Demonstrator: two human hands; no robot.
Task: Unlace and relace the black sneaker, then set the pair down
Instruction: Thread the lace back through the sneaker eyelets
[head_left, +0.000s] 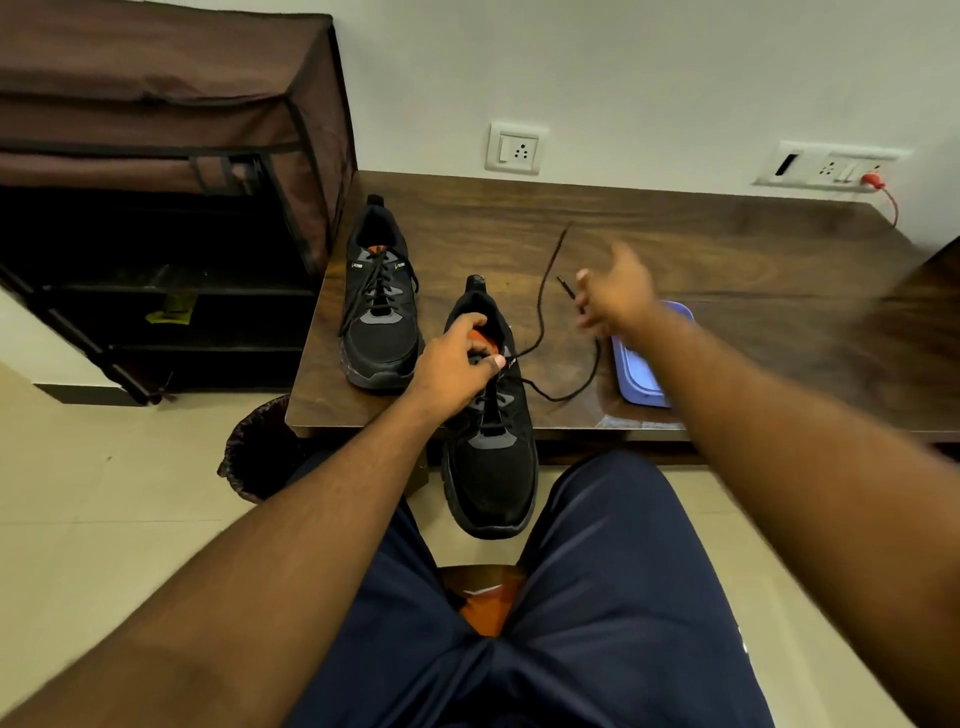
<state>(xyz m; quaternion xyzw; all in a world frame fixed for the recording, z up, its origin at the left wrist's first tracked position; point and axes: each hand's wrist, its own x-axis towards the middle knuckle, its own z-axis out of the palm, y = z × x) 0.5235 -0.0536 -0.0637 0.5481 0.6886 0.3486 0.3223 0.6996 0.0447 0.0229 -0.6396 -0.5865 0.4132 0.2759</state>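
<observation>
Fingers (584, 299) pinching lace (540, 317), left hand (452, 366) gripping sneaker (491, 457)

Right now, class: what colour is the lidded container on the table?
Light purple-blue container, seen in the head view.

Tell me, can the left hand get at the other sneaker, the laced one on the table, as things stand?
Probably yes, once it lets go. The left hand grips the near sneaker's tongue; the laced sneaker stands just beside it on the table, nothing between.

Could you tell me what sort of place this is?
Probably a room in a home: a fabric-covered shoe rack stands beside a wooden table against a white wall with switch sockets, on a tiled floor.
</observation>
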